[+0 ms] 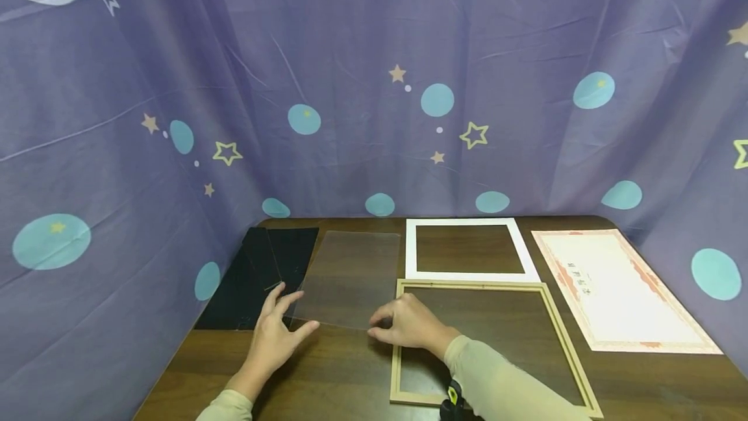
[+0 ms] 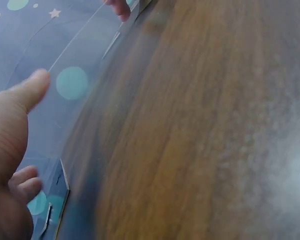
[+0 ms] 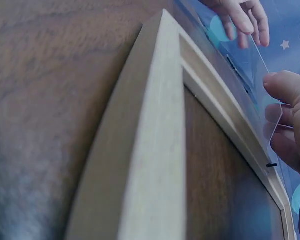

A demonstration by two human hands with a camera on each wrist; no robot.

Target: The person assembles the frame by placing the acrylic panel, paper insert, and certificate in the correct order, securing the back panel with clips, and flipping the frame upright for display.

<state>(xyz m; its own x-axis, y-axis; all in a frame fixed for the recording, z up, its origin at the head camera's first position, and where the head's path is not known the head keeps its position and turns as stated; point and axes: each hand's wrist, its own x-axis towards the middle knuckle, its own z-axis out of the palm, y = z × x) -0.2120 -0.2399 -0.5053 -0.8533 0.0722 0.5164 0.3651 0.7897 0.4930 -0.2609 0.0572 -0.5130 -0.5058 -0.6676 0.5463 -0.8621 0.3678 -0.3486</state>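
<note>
A clear plastic sheet point(image 1: 353, 271) is raised at its near edge, left of the wooden frame. My right hand point(image 1: 409, 322) pinches its near right corner between thumb and fingers; the right wrist view also shows this hand point(image 3: 290, 115) on the sheet's edge. Around the near left corner my left hand point(image 1: 273, 336) has its thumb and fingers spread apart. In the left wrist view, the left thumb point(image 2: 32, 90) lies by the sheet's thin edge; whether it touches is unclear. Under my right forearm lies the light wooden frame point(image 1: 558, 320).
A black backing board point(image 1: 224, 304) lies at the left, partly behind the left hand. The white mat border point(image 1: 467, 276) sits beyond the wooden frame. A certificate paper point(image 1: 631, 291) with a pink border lies at the right. A patterned curtain point(image 1: 362, 161) surrounds the brown table point(image 1: 327, 369).
</note>
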